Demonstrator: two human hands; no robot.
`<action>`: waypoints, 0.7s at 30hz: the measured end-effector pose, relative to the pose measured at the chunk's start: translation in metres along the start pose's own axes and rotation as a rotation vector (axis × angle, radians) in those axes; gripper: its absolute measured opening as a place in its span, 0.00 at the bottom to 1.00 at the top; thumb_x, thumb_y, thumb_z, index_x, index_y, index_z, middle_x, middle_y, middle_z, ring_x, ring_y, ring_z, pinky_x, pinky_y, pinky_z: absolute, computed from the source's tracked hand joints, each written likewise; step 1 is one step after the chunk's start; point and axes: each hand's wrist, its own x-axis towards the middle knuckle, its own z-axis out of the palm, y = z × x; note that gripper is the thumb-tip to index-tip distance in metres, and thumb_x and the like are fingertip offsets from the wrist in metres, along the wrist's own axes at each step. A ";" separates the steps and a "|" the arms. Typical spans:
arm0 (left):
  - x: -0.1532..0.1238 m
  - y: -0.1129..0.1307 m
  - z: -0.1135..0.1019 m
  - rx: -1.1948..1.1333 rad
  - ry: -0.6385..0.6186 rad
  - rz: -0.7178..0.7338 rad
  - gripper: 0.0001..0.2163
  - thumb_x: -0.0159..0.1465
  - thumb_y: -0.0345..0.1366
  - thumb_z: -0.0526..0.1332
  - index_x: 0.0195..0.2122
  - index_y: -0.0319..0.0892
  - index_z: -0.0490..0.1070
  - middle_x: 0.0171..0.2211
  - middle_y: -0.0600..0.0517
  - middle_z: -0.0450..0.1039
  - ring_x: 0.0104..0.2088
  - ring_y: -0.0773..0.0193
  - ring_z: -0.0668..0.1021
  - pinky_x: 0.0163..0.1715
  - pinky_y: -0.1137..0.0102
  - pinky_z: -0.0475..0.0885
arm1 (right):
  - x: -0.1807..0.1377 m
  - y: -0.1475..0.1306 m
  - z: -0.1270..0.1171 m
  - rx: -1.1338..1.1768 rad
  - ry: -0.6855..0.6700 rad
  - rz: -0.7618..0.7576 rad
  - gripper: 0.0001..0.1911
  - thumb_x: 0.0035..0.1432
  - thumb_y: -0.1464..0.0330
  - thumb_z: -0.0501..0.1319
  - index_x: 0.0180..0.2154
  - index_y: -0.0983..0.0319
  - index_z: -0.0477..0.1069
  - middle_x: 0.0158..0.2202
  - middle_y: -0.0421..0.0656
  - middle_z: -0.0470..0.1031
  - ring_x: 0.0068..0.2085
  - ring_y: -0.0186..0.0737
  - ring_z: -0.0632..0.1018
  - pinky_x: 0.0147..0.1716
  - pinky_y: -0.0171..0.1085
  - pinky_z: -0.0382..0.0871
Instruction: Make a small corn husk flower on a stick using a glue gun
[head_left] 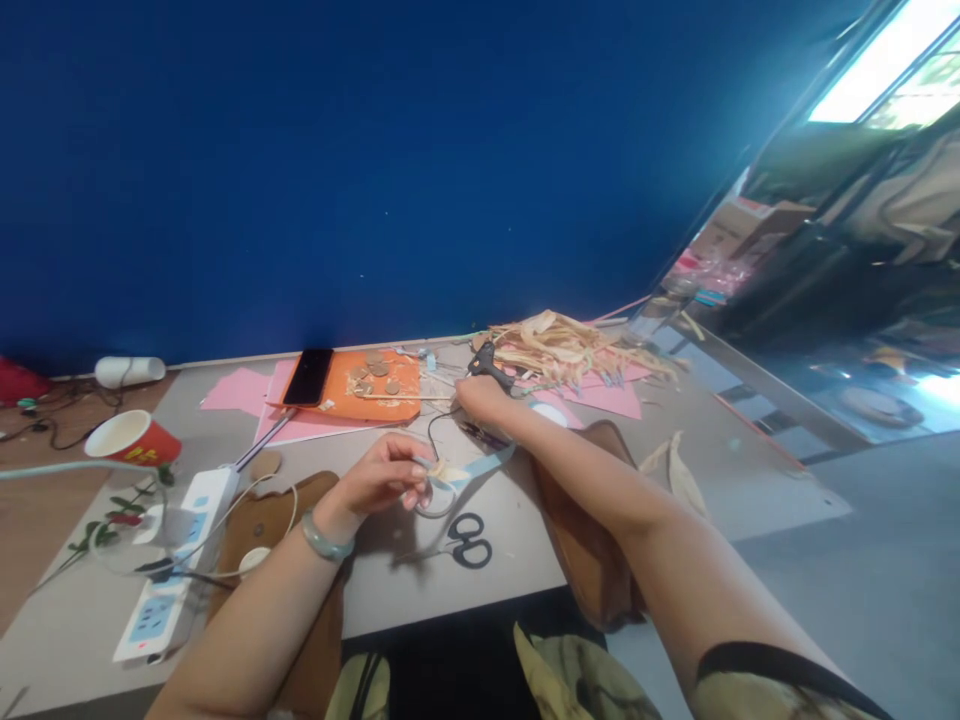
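Observation:
My left hand (386,472) is closed in a pinch on a pale blue ribbon (487,463), which trails to the right, with a cream piece of husk (448,472) at the fingertips. A thin grey loop hangs just under those fingers. Further forward, my right hand (482,400) is closed at the black glue gun (486,362); its fingers are partly hidden behind the hand. Black-handled scissors (470,542) lie on the table below the ribbon.
Dried husks (555,345) are heaped at the back right. An orange board (382,385) carries brown discs and a phone (308,377). At left are a power strip (176,570), a red paper cup (135,440) and loose cables. A blue wall (375,180) rises behind.

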 end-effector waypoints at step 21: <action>-0.004 0.002 0.002 0.056 -0.029 -0.016 0.05 0.49 0.33 0.71 0.28 0.40 0.80 0.17 0.53 0.70 0.13 0.69 0.71 0.18 0.72 0.69 | 0.020 0.005 -0.023 0.049 -0.006 -0.030 0.17 0.62 0.70 0.52 0.48 0.67 0.74 0.48 0.57 0.77 0.50 0.50 0.76 0.47 0.39 0.67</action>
